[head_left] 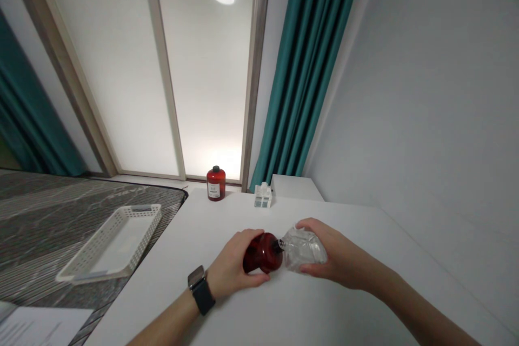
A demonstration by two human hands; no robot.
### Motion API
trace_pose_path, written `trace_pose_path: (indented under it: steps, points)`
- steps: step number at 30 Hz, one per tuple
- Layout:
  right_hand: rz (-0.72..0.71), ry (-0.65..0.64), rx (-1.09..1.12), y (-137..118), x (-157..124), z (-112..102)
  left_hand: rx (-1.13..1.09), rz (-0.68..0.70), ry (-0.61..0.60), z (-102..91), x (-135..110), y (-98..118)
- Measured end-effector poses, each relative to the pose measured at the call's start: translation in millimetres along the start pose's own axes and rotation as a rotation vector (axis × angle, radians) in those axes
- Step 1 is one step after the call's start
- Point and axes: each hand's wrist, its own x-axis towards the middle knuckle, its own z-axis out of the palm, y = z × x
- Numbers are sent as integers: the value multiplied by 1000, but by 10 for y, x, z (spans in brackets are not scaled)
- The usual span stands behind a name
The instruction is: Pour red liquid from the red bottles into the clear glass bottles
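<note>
My left hand (231, 267), with a dark watch on its wrist, is wrapped round a dark red bottle (263, 253) that is tipped on its side just above the white table (284, 308). My right hand (332, 257) grips a clear glass bottle (304, 248), also tilted. The two bottles meet neck to neck between my hands, the red one's dark neck at the clear one's opening.
A second red bottle with a black cap (216, 184) stands at the table's back edge, with a small white bottle (263, 195) and a white box (294, 186) to its right. A white perforated tray (113, 243) lies on the grey striped bed at left. Teal curtains hang behind.
</note>
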Motion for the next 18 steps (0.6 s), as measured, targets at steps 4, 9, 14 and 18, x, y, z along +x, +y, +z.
trace_pose_path:
  steps: [4, 9, 14, 18]
  points:
    - [-17, 6, 3, 9, -3, -4, -3, -14, 2, -2, -5, 14]
    - [-17, -2, -2, -3, -6, -19, -14, -21, 8, 0, -9, 27]
    - [-14, -9, -11, -39, 5, -41, -21, -34, 6, 8, -10, 22]
    - [-18, -7, -10, -34, 7, -43, -29, -32, 4, 9, -9, 19]
